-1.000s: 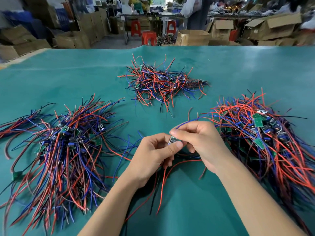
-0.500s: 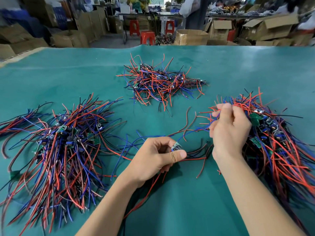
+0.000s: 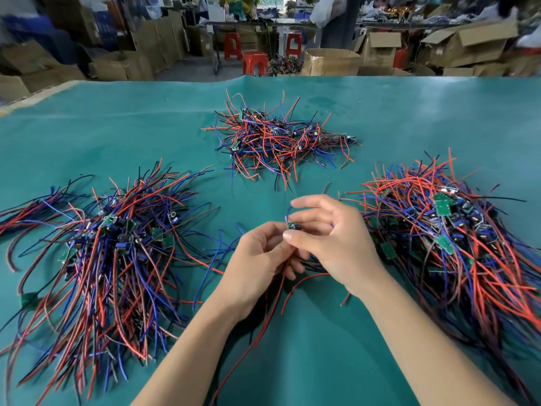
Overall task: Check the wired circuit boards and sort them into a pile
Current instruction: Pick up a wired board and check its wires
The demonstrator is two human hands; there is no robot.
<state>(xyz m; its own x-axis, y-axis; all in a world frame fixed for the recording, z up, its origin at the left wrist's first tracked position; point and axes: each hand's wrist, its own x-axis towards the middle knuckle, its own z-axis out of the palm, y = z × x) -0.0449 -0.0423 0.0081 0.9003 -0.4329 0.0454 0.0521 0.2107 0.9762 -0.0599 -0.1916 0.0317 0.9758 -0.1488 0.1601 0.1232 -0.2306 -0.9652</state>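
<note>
Both hands, left (image 3: 260, 259) and right (image 3: 330, 241), grip clamped on one wired board (image 3: 293, 226); cardboard boxes (image 3: 330, 62) behind, contents unclear.

Three wire piles on the table (image 3: 409, 106): left pile (image 3: 111, 250), right pile (image 3: 456, 235), far pile (image 3: 281, 139) (dead center), hands (image 3: 292, 247) between them.

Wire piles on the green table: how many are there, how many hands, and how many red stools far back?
Wire piles: 3 (left, middle, right)
Hands: 2 (left, right)
Red stools: 3 ()
Total: 8
</note>
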